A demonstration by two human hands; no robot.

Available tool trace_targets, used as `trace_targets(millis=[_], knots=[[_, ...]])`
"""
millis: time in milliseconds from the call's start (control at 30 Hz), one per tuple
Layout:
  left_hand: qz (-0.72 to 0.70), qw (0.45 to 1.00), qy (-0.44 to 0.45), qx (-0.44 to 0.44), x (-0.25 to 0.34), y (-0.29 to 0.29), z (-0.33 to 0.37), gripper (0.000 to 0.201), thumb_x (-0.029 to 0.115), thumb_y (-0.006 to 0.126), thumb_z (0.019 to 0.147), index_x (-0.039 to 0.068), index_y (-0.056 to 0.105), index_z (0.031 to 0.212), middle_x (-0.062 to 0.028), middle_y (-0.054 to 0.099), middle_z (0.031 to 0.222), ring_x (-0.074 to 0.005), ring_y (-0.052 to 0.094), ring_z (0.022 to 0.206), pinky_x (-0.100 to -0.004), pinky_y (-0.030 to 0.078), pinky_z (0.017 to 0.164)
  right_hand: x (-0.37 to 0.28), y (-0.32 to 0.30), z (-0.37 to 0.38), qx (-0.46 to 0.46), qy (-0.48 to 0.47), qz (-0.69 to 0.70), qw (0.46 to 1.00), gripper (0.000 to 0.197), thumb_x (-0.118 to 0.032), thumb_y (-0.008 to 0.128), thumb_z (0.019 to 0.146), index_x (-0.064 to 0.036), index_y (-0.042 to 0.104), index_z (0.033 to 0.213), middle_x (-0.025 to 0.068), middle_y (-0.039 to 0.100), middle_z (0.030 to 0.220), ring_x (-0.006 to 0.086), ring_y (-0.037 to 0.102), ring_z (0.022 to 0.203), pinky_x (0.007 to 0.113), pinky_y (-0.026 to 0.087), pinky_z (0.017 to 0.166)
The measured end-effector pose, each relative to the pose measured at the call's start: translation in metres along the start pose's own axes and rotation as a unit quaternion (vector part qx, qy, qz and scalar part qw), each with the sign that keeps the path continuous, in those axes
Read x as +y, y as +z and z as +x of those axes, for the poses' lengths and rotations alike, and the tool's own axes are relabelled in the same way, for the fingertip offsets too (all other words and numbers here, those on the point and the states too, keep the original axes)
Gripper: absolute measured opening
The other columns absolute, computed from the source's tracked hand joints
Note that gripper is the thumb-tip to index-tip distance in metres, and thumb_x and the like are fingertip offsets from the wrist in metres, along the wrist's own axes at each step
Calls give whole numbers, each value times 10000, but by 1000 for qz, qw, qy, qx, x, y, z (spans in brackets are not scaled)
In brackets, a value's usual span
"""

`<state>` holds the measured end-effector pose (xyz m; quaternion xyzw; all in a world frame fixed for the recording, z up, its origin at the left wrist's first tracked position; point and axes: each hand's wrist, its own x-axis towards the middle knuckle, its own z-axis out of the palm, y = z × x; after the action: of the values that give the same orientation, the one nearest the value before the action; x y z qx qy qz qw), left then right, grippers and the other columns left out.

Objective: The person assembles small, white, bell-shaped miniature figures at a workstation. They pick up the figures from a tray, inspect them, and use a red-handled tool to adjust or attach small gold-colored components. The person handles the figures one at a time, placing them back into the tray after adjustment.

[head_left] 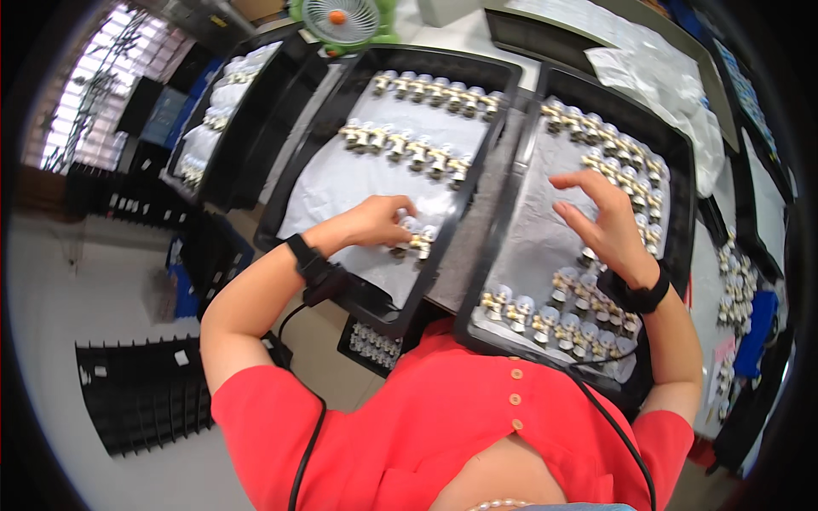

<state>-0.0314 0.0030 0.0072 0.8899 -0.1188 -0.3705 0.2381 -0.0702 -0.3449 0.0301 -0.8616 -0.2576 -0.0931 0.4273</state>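
Observation:
My left hand [381, 223] is over the left black tray [298, 183], its thumb and fingers closed around a small white-and-gold figurine [409, 225]. Another such figurine [423, 242] stands right beside it, on the white paper lining near the tray's right wall. My right hand [607, 217] hovers above the right black tray [487, 255], thumb and forefinger apart with nothing between them. Under and around it are rows of similar figurines [626, 149], with more [545, 324] along the tray's near end. My right palm hides part of those rows.
Two rows of figurines [409, 149] cross the left tray's far part. A green fan [341, 19] stands behind it. Another loaded black tray [247, 128] lies at far left, and crumpled white sheeting [656, 77] at far right. Black cables [308, 443] hang from my wrist straps.

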Motion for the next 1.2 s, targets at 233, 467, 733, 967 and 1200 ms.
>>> trace_targets(millis=[233, 467, 733, 967, 1200], knots=[[105, 984, 87, 114, 51, -16, -33, 436, 169, 678, 796, 38, 535, 1187, -97, 613, 879, -171, 613, 806, -286, 485, 720, 11, -44, -13, -157, 141, -205, 956, 380, -162, 752, 650, -20, 577, 955, 148, 612, 902, 316, 600, 858, 382, 470, 752], [-174, 944, 281, 22, 142, 14, -49, 334, 98, 634, 836, 50, 566, 1160, -38, 616, 909, -102, 592, 856, -261, 479, 799, 19, -3, -31, -303, 145, -306, 891, 527, -151, 757, 566, 17, 506, 998, 181, 532, 966, 345, 600, 809, 398, 509, 703], [-363, 891, 267, 61, 137, 47, 7, 573, 95, 600, 858, 84, 331, 1363, -104, 389, 1296, -191, 497, 1101, -306, 437, 898, -24, -24, -4, -106, 39, -11, 993, 666, -33, 673, 651, -75, 430, 1270, 146, 481, 1119, 320, 525, 1038, 368, 448, 875], [-487, 824, 289, -22, 141, 51, 10, 642, 86, 624, 853, 61, 275, 1392, -127, 381, 1313, -201, 503, 1123, -312, 446, 923, -21, -8, -3, -6, -67, 34, 997, 811, -2, 720, 630, -86, 353, 1348, 149, 454, 1244, 315, 460, 1168, 378, 413, 964], [-465, 831, 300, 43, 136, 61, 16, 604, 115, 645, 841, 37, 322, 1346, -134, 419, 1249, -175, 559, 1028, -265, 482, 839, -15, 7, -4, -4, -91, 51, 995, 831, 25, 719, 630, -78, 333, 1359, 152, 440, 1297, 312, 456, 1173, 383, 406, 975]])
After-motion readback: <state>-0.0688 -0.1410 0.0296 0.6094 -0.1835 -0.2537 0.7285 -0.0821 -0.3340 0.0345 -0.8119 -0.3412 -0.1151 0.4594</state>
